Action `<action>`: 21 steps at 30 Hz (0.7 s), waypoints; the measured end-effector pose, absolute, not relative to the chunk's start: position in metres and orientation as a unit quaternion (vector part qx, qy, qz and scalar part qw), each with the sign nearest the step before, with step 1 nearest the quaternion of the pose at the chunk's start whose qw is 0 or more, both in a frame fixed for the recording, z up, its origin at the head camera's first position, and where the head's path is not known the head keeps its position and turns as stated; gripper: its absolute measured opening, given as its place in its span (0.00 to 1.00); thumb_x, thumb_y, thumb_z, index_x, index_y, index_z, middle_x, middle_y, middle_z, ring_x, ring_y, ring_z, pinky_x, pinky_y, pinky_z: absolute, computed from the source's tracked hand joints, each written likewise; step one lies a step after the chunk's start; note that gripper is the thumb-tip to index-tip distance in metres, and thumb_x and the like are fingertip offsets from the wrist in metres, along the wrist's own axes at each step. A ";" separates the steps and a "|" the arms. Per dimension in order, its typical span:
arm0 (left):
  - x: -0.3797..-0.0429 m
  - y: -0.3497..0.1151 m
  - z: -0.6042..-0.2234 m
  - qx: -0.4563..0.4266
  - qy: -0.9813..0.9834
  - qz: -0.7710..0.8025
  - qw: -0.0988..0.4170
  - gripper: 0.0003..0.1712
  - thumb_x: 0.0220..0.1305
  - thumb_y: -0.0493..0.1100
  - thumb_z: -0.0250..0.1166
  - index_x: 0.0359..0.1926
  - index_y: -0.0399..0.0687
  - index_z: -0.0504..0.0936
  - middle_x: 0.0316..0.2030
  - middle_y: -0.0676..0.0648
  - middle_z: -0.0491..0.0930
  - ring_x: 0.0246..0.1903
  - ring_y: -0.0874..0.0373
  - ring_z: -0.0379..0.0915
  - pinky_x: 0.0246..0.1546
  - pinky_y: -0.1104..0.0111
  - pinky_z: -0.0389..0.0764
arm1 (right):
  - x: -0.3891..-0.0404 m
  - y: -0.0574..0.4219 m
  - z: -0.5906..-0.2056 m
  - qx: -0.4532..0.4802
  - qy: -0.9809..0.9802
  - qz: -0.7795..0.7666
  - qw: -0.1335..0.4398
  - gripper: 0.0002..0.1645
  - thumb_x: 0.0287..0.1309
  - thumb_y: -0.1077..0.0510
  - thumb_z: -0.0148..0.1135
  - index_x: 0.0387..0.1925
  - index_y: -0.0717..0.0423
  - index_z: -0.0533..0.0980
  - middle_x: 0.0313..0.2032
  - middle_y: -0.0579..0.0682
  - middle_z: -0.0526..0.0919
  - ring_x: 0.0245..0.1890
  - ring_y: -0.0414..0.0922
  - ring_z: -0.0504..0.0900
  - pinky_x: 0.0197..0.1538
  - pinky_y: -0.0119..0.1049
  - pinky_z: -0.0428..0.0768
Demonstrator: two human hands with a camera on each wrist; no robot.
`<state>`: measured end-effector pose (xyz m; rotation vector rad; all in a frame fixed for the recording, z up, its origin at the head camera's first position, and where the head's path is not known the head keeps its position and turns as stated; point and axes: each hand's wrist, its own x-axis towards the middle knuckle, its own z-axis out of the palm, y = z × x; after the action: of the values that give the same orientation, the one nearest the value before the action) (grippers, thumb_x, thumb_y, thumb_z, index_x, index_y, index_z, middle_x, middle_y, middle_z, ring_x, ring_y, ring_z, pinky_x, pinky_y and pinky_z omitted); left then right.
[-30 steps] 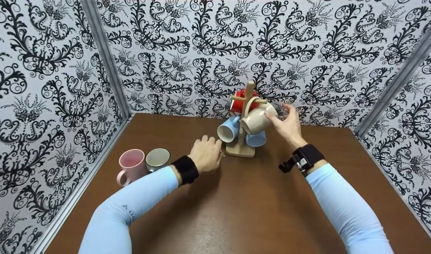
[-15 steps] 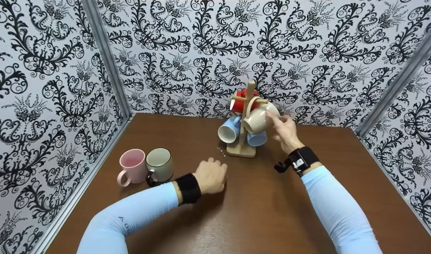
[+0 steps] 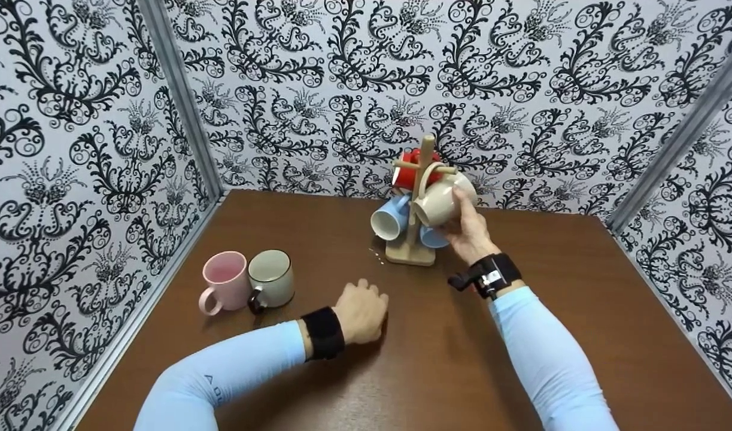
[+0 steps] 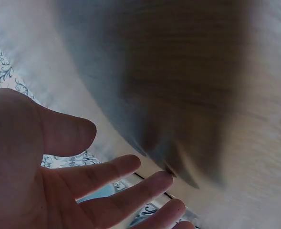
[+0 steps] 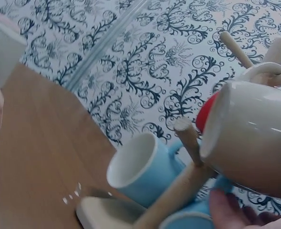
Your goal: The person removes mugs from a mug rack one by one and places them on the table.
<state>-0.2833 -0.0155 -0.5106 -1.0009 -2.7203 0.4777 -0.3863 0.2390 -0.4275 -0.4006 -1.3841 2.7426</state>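
Observation:
A cream mug (image 3: 440, 200) hangs by its handle from an upper peg of the wooden mug tree (image 3: 410, 254). My right hand (image 3: 468, 236) holds this mug, thumb over its side and fingers curled underneath. In the right wrist view, those fingers (image 5: 226, 212) reach close to a lower light blue mug (image 5: 190, 220). Another light blue mug (image 3: 389, 220) hangs on the left, and a red mug (image 3: 406, 175) hangs behind. My left hand (image 3: 363, 311) is low over the table, palm down, holding nothing; in the left wrist view its fingers (image 4: 126, 198) are spread and relaxed.
A pink mug (image 3: 227, 284) and a pale grey mug (image 3: 273, 278) with a black handle stand side by side at the left on the brown table (image 3: 413, 359). Small white marks (image 3: 376, 257) lie beside the stand's base. Patterned walls (image 3: 318, 90) enclose the back and sides.
My left hand has drawn back from the stand toward the front of the table. The right hand has moved left and lower around the cream mug, its spread fingers now curled beneath it.

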 end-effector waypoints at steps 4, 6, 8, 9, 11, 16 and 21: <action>-0.281 -0.014 -0.511 -0.346 -0.917 0.172 0.095 0.25 0.57 0.62 0.72 0.45 0.48 0.84 0.38 0.45 0.83 0.40 0.48 0.77 0.34 0.56 0.81 | -0.389 0.231 -0.428 -0.109 -0.415 0.902 0.034 0.48 0.61 0.45 0.76 0.74 0.56 0.62 0.58 0.55 0.79 0.56 0.51 0.82 0.66 0.48 0.77; -0.280 -0.015 -0.512 -0.347 -0.917 0.175 0.093 0.26 0.57 0.62 0.72 0.45 0.48 0.84 0.38 0.45 0.83 0.40 0.48 0.77 0.34 0.56 0.81 | -0.391 0.229 -0.429 -0.105 -0.407 0.907 0.037 0.45 0.61 0.47 0.76 0.71 0.55 0.64 0.56 0.54 0.81 0.54 0.51 0.83 0.64 0.47 0.79; -0.279 -0.016 -0.512 -0.347 -0.916 0.175 0.096 0.25 0.57 0.62 0.72 0.45 0.49 0.85 0.38 0.45 0.83 0.40 0.48 0.77 0.34 0.56 0.81 | -0.392 0.227 -0.429 -0.105 -0.399 0.910 0.040 0.42 0.60 0.49 0.77 0.68 0.55 0.65 0.55 0.54 0.82 0.53 0.51 0.84 0.61 0.46 0.80; -0.278 -0.016 -0.512 -0.347 -0.917 0.172 0.099 0.24 0.57 0.61 0.72 0.44 0.49 0.85 0.38 0.45 0.83 0.40 0.48 0.77 0.33 0.57 0.81 | -0.393 0.227 -0.429 -0.107 -0.393 0.912 0.039 0.41 0.59 0.50 0.77 0.67 0.55 0.65 0.54 0.54 0.82 0.52 0.51 0.84 0.60 0.46 0.80; -0.278 -0.016 -0.511 -0.348 -0.917 0.163 0.108 0.22 0.56 0.60 0.72 0.42 0.49 0.85 0.37 0.45 0.83 0.39 0.48 0.76 0.32 0.57 0.80 | -0.394 0.226 -0.429 -0.112 -0.381 0.917 0.036 0.41 0.58 0.51 0.79 0.66 0.54 0.66 0.53 0.54 0.82 0.51 0.51 0.85 0.59 0.47 0.80; -0.278 -0.015 -0.510 -0.351 -0.917 0.145 0.119 0.19 0.55 0.56 0.72 0.40 0.48 0.86 0.36 0.45 0.84 0.38 0.48 0.76 0.30 0.56 0.79 | -0.396 0.225 -0.427 -0.126 -0.373 0.918 0.046 0.43 0.58 0.52 0.79 0.67 0.53 0.64 0.52 0.56 0.83 0.50 0.53 0.86 0.59 0.51 0.81; -0.278 -0.015 -0.510 -0.351 -0.918 0.145 0.113 0.19 0.56 0.57 0.72 0.40 0.48 0.86 0.36 0.44 0.84 0.38 0.48 0.76 0.30 0.56 0.79 | -0.394 0.226 -0.427 -0.132 -0.393 0.909 0.052 0.38 0.64 0.51 0.74 0.67 0.53 0.63 0.52 0.55 0.83 0.49 0.52 0.87 0.59 0.50 0.83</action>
<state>-0.2783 -0.0147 -0.5097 -1.0285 -2.6946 0.4245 -0.3941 0.2264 -0.4267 -0.4000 -1.1946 2.7634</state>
